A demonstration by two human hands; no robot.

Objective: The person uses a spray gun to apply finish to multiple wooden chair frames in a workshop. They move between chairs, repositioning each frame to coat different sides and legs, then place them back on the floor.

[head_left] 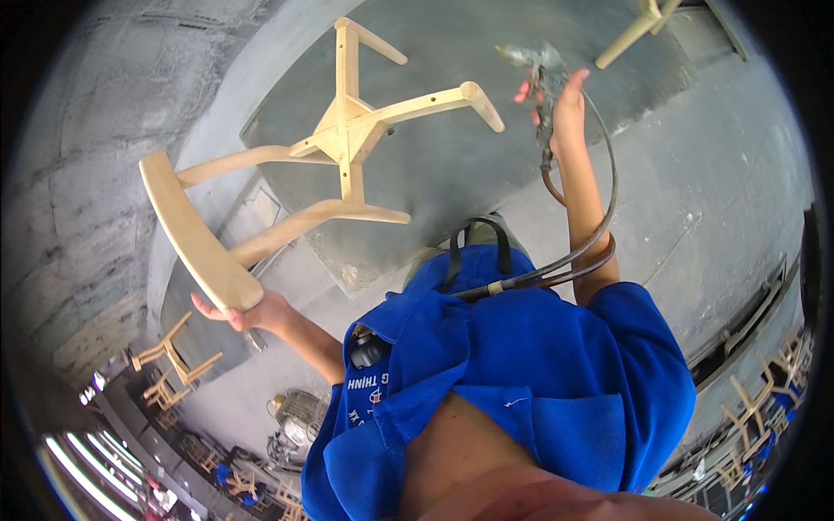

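Note:
A bare light-wood chair frame (pixel 343 130) hangs in front of me on the left, its legs and crossed rails showing. My left hand (pixel 254 313) is closed around the near end of its curved backrest (pixel 198 230). Ahead on the right, my right hand (pixel 569 108) grips a metal spray gun (pixel 546 82), whose nozzle points left, past the chair's legs. A dark hose (pixel 611 178) loops from the gun back along my forearm to the front of my blue shirt. Some fingers of each hand are hidden behind what it holds.
Under the chair lies a dark grey panel (pixel 452 165) on a paler floor (pixel 678 234). Another wooden frame (pixel 638 30) shows partly at the far right. More chair frames stand lower left (pixel 178 360) and lower right (pixel 751 408). A round metal machine (pixel 300 417) sits near my left side.

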